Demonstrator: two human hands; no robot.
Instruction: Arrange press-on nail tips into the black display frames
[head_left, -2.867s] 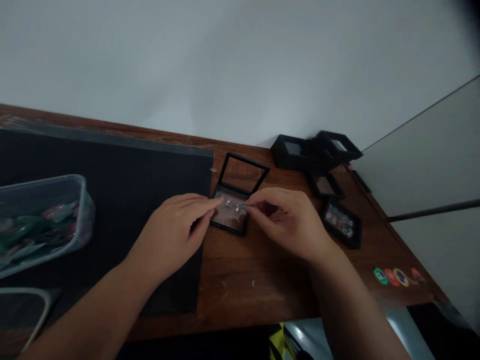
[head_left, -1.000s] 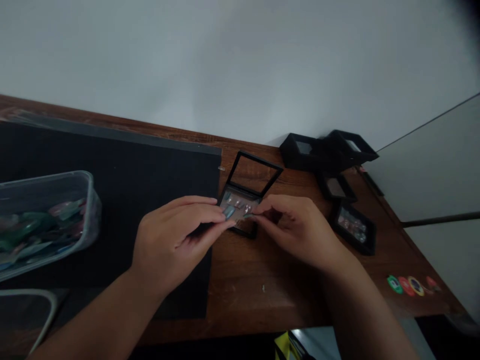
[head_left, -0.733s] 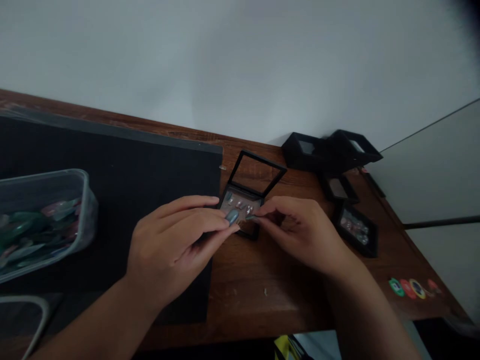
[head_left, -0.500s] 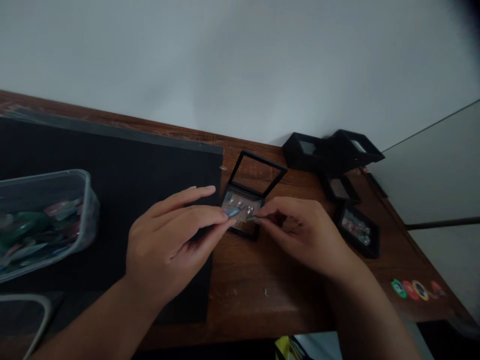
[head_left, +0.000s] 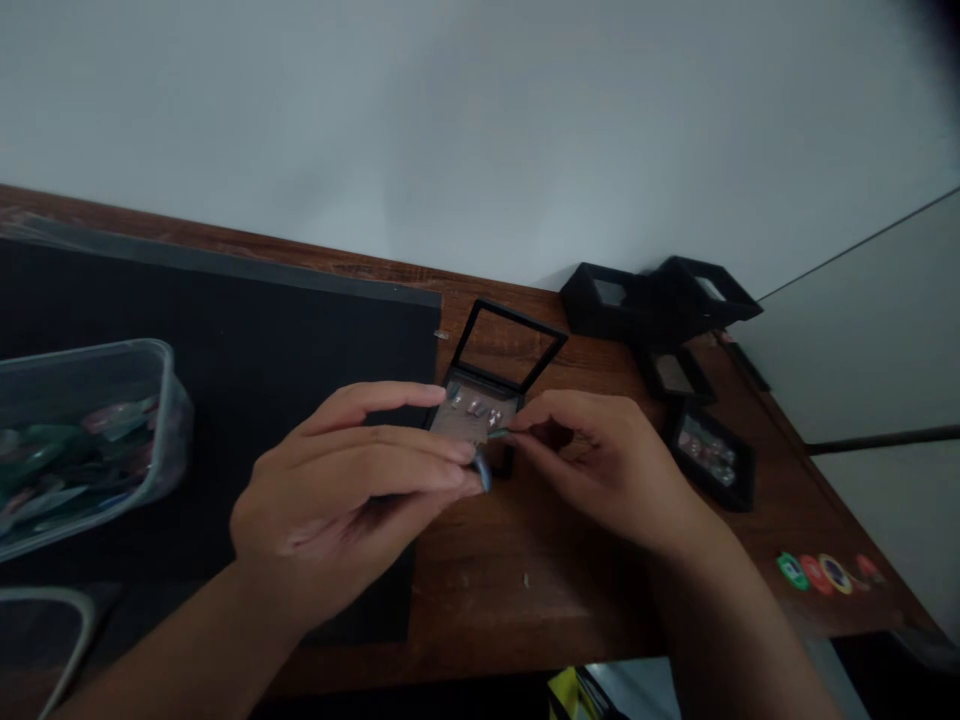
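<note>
An open black display case (head_left: 517,346) lies on the wooden desk, lid raised, with a few small pale nail tips (head_left: 475,407) in a row on its floor. My left hand (head_left: 352,480) hovers just before the case, fingers pressed together on a small blue-grey nail tip (head_left: 482,470). My right hand (head_left: 600,462) is at the case's right front corner, pinching a thin green-tipped piece (head_left: 501,433) that I cannot identify.
A black mat (head_left: 225,330) covers the desk's left half, with a clear plastic tub (head_left: 82,440) of coloured pieces on it. Other black display cases (head_left: 660,300) stand at the back right, one filled case (head_left: 705,455) nearer. Round coloured stickers (head_left: 821,572) sit by the right edge.
My left hand picked a blue-grey nail tip from the case area and drew it back toward me and downward. My right hand stayed pinched at the case's corner.
</note>
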